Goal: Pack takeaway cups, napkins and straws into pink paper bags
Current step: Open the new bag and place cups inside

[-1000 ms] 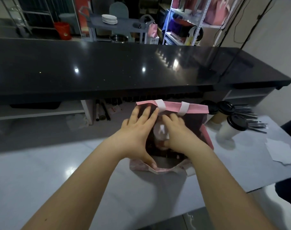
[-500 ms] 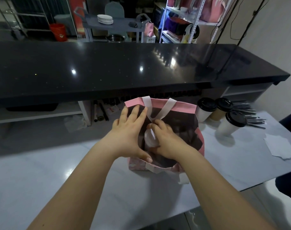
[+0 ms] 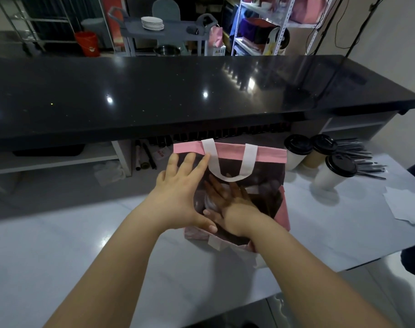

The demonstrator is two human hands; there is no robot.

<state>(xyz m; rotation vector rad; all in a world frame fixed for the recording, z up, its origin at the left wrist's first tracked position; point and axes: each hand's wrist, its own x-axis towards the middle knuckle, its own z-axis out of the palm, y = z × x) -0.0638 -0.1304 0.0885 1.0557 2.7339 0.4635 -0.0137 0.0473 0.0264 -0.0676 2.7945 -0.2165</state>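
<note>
Inside pink paper bag (image 3: 227, 151): my right hand (image 3: 230, 202), fingers flat, presses an unidentifiable pale item (image 3: 210, 202); my left hand (image 3: 180, 192), fingers spread, best braces the mouth wide.

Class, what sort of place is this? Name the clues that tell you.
Probably a café's service area: lidded takeaway cups beside black straws, a long black counter, and stacked plates on a cart behind.
</note>
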